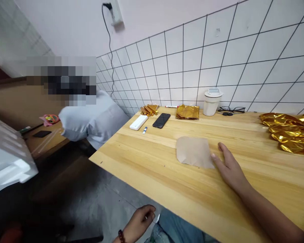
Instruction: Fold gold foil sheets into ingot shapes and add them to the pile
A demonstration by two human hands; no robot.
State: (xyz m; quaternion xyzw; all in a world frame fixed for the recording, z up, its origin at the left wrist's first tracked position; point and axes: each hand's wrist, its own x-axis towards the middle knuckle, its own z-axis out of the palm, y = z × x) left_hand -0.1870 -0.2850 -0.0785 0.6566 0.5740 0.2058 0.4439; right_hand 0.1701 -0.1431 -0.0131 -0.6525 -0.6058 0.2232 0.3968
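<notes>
A squarish sheet of light brown paper lies flat on the wooden table, its lower edge uneven. My right hand rests at the paper's right side, fingers stretched out and apart, one fingertip at the paper's edge. Below the table's front edge, over my lap, is my left hand, wearing a dark bead bracelet. Its fingers curl in toward the thumb. A small white bit shows close to those fingertips against my jeans; whether the fingers hold anything is unclear.
Toward the wall are a white power bank, a black phone, folded gold foil, gold strips, a white cup and glasses. Crumpled gold foil lies right. Another person sits left.
</notes>
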